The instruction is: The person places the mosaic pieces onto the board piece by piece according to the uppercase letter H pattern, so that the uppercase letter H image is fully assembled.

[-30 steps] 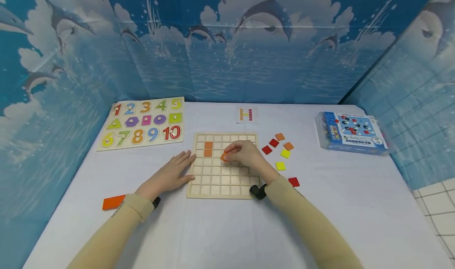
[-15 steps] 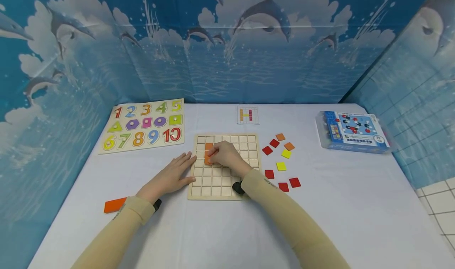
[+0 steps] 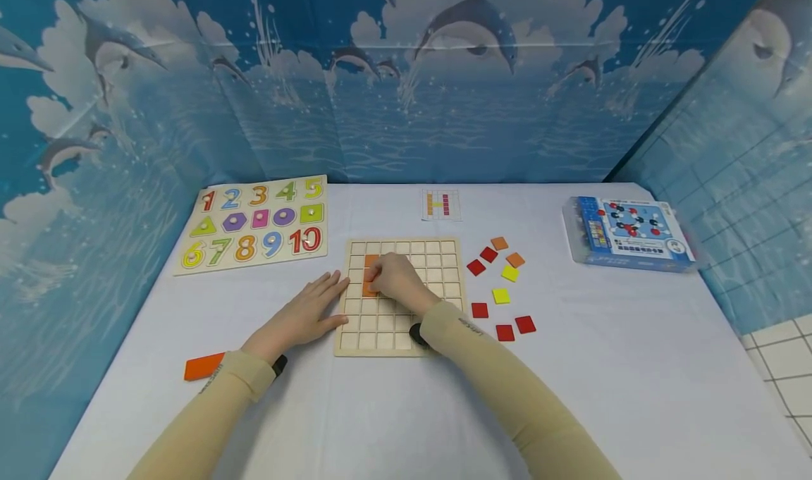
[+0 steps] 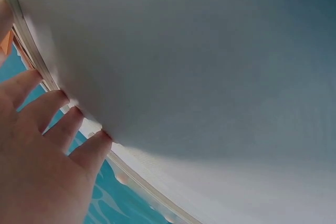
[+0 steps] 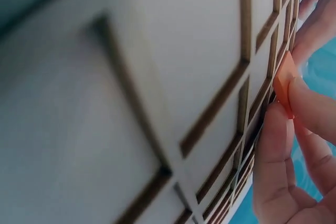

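A wooden grid board [image 3: 406,348] lies on the table, with orange square tiles [image 3: 371,261] in a column at its upper left. My right hand [image 3: 398,277] is over that column, pinching an orange tile [image 5: 284,83] between thumb and fingers. In the right wrist view this tile stands tilted at a cell's dividers. The hand hides part of the column in the head view. My left hand [image 3: 306,309] lies with spread fingers, fingertips touching the board's left edge; the left wrist view shows these fingers [image 4: 63,124] along the rim.
Right of the board lie loose red tiles [image 3: 480,310], yellow tiles [image 3: 501,296] and orange tiles [image 3: 515,260]. A small pattern card [image 3: 442,204] is behind it. A number puzzle [image 3: 254,226] sits back left, a boxed set [image 3: 634,233] back right, an orange strip [image 3: 203,366] by the left sleeve.
My right hand has moved left across the board with the orange tile, to the lower end of the orange column. The left hand has stayed at the board's edge.
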The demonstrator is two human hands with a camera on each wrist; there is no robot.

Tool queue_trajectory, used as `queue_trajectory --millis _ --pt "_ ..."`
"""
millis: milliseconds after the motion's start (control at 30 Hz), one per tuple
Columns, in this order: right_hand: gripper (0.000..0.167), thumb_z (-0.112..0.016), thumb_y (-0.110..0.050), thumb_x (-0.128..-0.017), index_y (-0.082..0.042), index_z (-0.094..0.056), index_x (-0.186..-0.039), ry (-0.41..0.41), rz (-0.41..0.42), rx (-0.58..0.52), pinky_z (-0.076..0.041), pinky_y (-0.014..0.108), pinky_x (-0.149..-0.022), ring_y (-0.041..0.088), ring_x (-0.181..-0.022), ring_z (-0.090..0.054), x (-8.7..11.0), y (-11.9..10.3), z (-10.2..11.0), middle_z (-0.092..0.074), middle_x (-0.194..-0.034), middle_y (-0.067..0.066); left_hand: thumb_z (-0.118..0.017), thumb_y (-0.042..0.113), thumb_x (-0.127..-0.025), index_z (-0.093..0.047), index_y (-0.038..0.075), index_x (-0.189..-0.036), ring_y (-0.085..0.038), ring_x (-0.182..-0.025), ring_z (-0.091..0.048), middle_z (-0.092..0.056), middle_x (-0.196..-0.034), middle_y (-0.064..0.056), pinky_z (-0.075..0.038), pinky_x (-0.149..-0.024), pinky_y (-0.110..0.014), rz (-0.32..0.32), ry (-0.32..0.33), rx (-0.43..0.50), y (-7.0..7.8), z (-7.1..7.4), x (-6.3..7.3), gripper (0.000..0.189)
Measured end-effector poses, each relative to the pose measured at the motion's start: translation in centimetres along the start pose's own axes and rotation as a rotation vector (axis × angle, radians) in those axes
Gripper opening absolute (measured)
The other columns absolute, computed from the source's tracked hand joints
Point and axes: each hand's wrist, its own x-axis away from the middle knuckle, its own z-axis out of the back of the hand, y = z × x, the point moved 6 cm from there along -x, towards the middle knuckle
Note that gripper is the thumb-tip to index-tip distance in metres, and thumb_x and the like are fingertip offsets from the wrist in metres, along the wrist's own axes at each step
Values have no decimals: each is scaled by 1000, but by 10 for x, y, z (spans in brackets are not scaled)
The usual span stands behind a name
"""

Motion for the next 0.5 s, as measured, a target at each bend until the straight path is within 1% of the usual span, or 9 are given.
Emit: queue_trajectory --millis 100,200,333,500 --pt "3 -76 -9 -85 -7 -73 -87 4 9 28 -48 24 -66 17 -80 -56 0 -2 -2 -68 -101 8 -63 35 -97 -30 6 -155 -40 -150 -19 -24 -162 -19 -20 -123 -58 -1 1 0 0 0 0 73" --pt "4 -75 -9 -86 -7 -73 -88 14 20 50 -49 25 -66 16 -78 -57 0 -3 -3 -68 -96 6 -62 36 -97 -30 7 -155 -40 -150 -19 -24 -162 -19 -20 -123 -58 -2 0 1 0 0 -1 73" --pt "4 -74 -7 -86 -6 -73 -89 20 33 56 -51 27 -70 16 -80 -57 1 -4 -5 -68 -95 6 -62 36 -97 -30 7 -155 -40 -150 -18 -24 -162 -19 -20 -123 -58 2 -4 0 -1 -1 -1 73" --pt "2 -73 -3 -85 -4 -71 -86 22 53 55 -48 23 -65 16 -76 -55 3 -6 -5 -68 -91 7 -63 36 -96 -30 7 -155 -40 -150 -18 -24 -162 -19 -20 -123 -58 4 -6 3 0 0 -1 73"
